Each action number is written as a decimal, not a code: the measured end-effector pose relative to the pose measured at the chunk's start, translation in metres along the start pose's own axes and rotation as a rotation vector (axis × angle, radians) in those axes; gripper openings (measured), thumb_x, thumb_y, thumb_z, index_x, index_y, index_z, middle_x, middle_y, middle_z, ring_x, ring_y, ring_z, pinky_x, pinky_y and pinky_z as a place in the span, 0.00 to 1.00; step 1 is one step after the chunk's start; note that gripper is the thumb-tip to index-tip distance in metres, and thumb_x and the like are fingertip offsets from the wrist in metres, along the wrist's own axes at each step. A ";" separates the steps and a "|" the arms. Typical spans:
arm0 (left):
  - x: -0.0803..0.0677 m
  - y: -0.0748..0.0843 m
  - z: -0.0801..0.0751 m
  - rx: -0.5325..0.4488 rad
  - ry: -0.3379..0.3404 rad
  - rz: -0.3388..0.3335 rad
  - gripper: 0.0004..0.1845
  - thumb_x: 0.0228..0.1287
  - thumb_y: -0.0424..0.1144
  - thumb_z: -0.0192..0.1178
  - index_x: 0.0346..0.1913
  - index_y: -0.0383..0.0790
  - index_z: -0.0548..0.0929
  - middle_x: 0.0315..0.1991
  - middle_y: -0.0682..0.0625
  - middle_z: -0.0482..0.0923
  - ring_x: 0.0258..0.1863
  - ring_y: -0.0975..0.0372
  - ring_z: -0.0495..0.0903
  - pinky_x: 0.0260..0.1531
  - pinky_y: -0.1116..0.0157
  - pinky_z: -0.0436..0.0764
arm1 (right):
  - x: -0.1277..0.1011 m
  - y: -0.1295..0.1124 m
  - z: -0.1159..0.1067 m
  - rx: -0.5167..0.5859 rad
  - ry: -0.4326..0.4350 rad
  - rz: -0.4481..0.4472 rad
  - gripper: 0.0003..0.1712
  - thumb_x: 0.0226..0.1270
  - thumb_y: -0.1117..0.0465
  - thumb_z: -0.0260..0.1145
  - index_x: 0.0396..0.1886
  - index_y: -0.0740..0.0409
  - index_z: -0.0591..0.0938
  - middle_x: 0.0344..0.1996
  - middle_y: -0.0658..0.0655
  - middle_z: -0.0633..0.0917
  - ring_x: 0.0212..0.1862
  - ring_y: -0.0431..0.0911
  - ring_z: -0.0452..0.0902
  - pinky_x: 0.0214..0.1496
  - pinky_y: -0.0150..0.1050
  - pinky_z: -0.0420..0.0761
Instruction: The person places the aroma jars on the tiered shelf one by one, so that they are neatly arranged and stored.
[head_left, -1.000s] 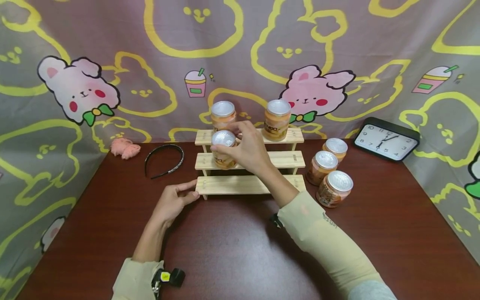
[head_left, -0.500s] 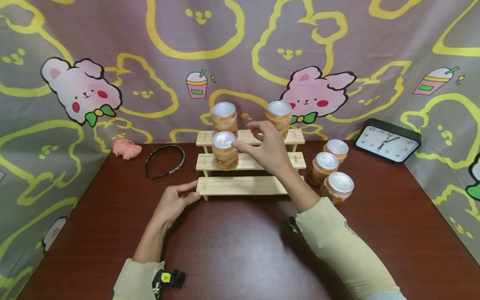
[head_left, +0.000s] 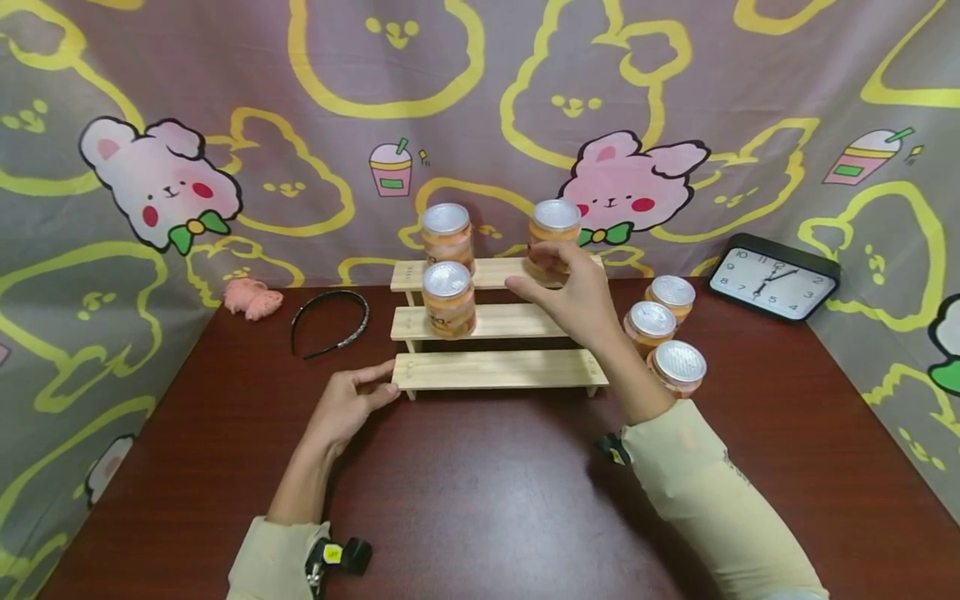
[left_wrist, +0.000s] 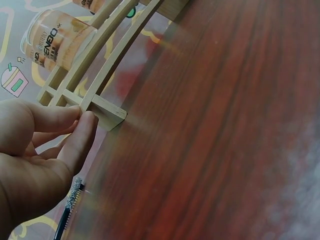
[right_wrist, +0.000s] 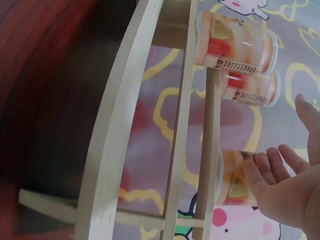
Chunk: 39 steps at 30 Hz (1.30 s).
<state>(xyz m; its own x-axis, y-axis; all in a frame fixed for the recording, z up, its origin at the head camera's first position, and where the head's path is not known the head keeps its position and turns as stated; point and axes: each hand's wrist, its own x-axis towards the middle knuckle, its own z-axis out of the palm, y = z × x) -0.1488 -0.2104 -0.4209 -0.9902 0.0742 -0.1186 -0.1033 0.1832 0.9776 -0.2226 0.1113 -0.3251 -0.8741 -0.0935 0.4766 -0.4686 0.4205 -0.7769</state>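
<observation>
Six orange-labelled cans with silver lids are in view. Two stand on the top step of the three-step pale wooden rack: the left top can and the right top can. One more can stands on the middle step, and three cans are grouped on the dark red wooden counter just right of the rack. All stand upright, long axes vertical, lids up. The right hand hovers released, fingers relaxed, fingertips at the right top can. The left hand is relaxed, its straight fingers touching the rack's lowest left corner.
</observation>
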 end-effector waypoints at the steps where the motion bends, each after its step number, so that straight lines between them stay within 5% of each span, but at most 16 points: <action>1: 0.000 0.000 0.000 -0.001 -0.002 -0.002 0.25 0.68 0.23 0.61 0.67 0.25 0.73 0.63 0.32 0.75 0.46 0.68 0.81 0.46 0.73 0.79 | -0.001 0.001 -0.002 -0.007 0.002 0.001 0.31 0.54 0.58 0.83 0.55 0.67 0.82 0.48 0.63 0.84 0.52 0.51 0.79 0.56 0.46 0.80; 27: -0.001 0.001 0.000 0.012 -0.004 -0.022 0.25 0.69 0.24 0.61 0.68 0.26 0.73 0.61 0.30 0.76 0.47 0.67 0.82 0.46 0.73 0.80 | -0.010 0.019 -0.059 -0.031 0.024 0.050 0.26 0.63 0.62 0.76 0.57 0.71 0.80 0.51 0.68 0.81 0.55 0.60 0.79 0.60 0.55 0.78; 34: 0.000 0.002 0.001 0.013 -0.004 -0.023 0.25 0.69 0.24 0.60 0.69 0.26 0.72 0.62 0.31 0.75 0.47 0.68 0.82 0.46 0.73 0.79 | -0.010 0.022 -0.077 -0.046 0.036 0.086 0.27 0.65 0.60 0.74 0.60 0.67 0.80 0.53 0.62 0.82 0.54 0.46 0.79 0.59 0.50 0.80; 39: -0.001 0.002 0.002 0.007 0.009 -0.020 0.26 0.68 0.23 0.60 0.68 0.24 0.72 0.62 0.30 0.74 0.47 0.69 0.82 0.46 0.73 0.80 | -0.013 0.027 -0.091 -0.080 0.024 0.125 0.28 0.66 0.58 0.73 0.62 0.67 0.79 0.55 0.65 0.82 0.57 0.57 0.80 0.59 0.47 0.80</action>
<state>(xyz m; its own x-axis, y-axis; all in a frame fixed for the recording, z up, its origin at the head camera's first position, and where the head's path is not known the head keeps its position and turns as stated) -0.1474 -0.2082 -0.4191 -0.9887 0.0614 -0.1366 -0.1227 0.1911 0.9739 -0.2123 0.2061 -0.3151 -0.9212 -0.0152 0.3887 -0.3440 0.4985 -0.7957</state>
